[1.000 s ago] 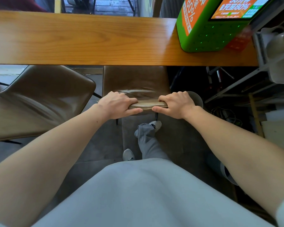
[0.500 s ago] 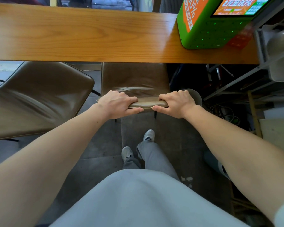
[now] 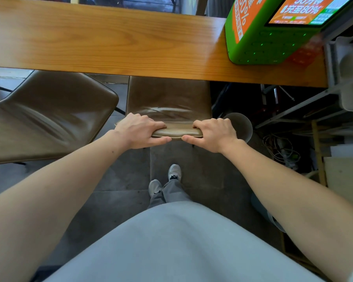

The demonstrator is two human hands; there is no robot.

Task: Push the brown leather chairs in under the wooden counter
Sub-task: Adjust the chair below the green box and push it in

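Brown leather chair (image 3: 167, 98) sits partly under the wooden surface (image 3: 110, 41), left hand (image 3: 139, 131) and right hand (image 3: 214, 134) gripping its backrest top, fingers (image 3: 145, 120) curled over. Probably heavy with soft padding; that top edge suits pushing.

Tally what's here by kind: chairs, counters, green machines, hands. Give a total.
Brown leather chairs: 2
Wooden counter: 1
Green machine: 1
Left hand, right hand, both gripping one chair's backrest: 2
Total: 6

Middle chair (image 3: 167, 98) front hidden under counter (image 3: 110, 37); left chair (image 3: 49, 119) cut by left edge; green kiosk (image 3: 269, 43) top cropped.
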